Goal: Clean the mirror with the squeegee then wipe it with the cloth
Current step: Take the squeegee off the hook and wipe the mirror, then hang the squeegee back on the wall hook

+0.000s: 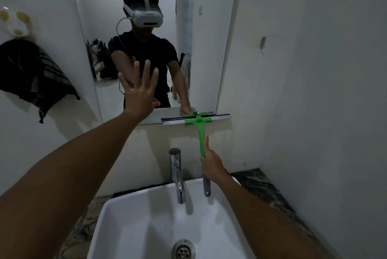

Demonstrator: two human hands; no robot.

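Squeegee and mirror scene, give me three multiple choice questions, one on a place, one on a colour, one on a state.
1. Where is the squeegee blade?
A. At the mirror's bottom edge
B. In the sink
C. At the mirror's top

2. What colour is the squeegee handle?
A. Red
B. Green
C. Yellow

3. How is the left hand?
A. Fisted
B. Holding a cloth
C. Open, fingers spread

Answers: 1 A, the blade lies across the lower right edge. 2 B, the handle above the right hand is bright green. 3 C, it is raised before the glass, holding nothing.
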